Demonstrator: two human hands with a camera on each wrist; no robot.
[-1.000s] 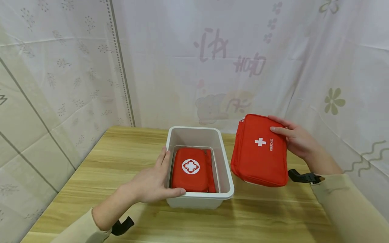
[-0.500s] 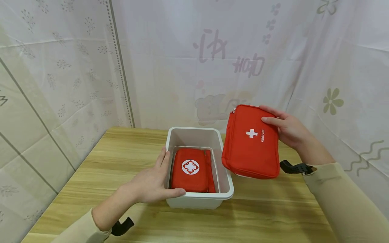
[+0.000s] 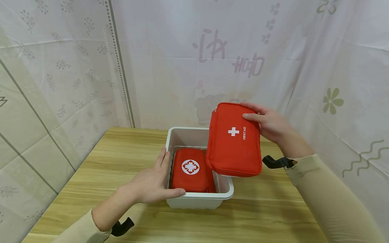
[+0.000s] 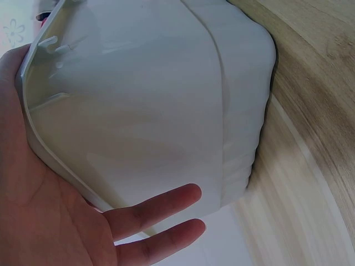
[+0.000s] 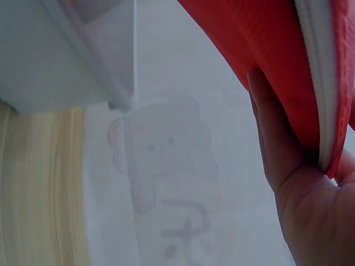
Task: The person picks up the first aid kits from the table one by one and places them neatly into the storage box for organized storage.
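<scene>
My right hand (image 3: 271, 125) holds a red first-aid bag (image 3: 235, 152) by its right edge, thumb on the front face, fingers behind. The bag, marked with a white cross and "FIRST AID", hangs tilted over the right side of a white plastic bin (image 3: 199, 201). In the bin lies a red first-aid case (image 3: 188, 182) with a round white emblem, on top of another flat red item (image 3: 211, 180), mostly covered. My left hand (image 3: 150, 184) rests on the bin's near-left corner; in the left wrist view its straight fingers (image 4: 161, 208) lie along the outer wall.
The bin stands on a wood-grain table (image 3: 127, 152). Behind and beside the table hang pale printed curtains (image 3: 170, 67). A black wrist strap (image 3: 278, 162) shows on the right wrist, and another black piece (image 3: 122, 226) at the left.
My right hand has carried the first-aid bag leftward and slightly up, from beside the bin to over its right side. The left hand and the bin have stayed in place.
</scene>
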